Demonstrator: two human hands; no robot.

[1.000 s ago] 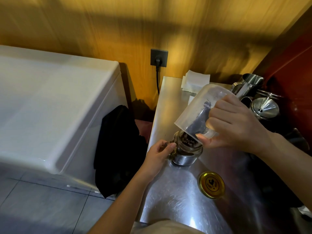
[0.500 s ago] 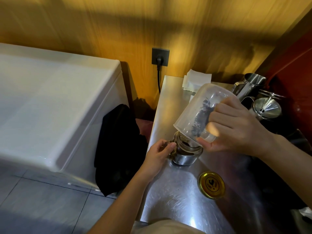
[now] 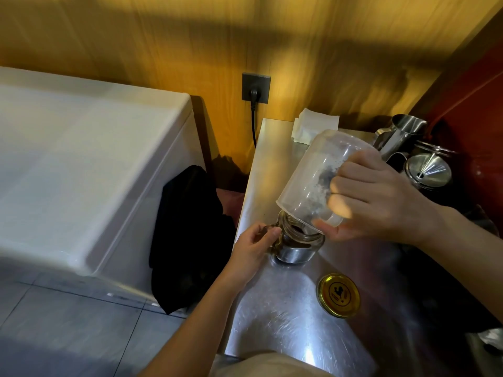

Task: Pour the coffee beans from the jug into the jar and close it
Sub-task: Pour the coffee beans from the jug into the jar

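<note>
My right hand (image 3: 375, 197) grips the handle of a clear plastic jug (image 3: 313, 180), tipped steeply mouth-down over a small glass jar (image 3: 296, 243). The jug's rim sits at the jar's open mouth. Dark coffee beans show inside the jar; only dark smears and a few specks cling to the jug's wall. My left hand (image 3: 255, 246) holds the jar's left side on the steel counter (image 3: 272, 317). The jar's gold lid (image 3: 338, 295) lies flat on the counter, to the right of the jar and nearer to me.
A steel pitcher (image 3: 400, 134) and a steel pot with a funnel-shaped lid (image 3: 427, 170) stand at the back right. Folded white paper (image 3: 315, 126) lies at the counter's far edge. A white chest appliance (image 3: 81, 164) with black cloth (image 3: 187, 235) stands left.
The jug has tipped steeper, its base rising, and the dark mass of beans inside it has emptied down into the jar. My left hand has stayed on the jar.
</note>
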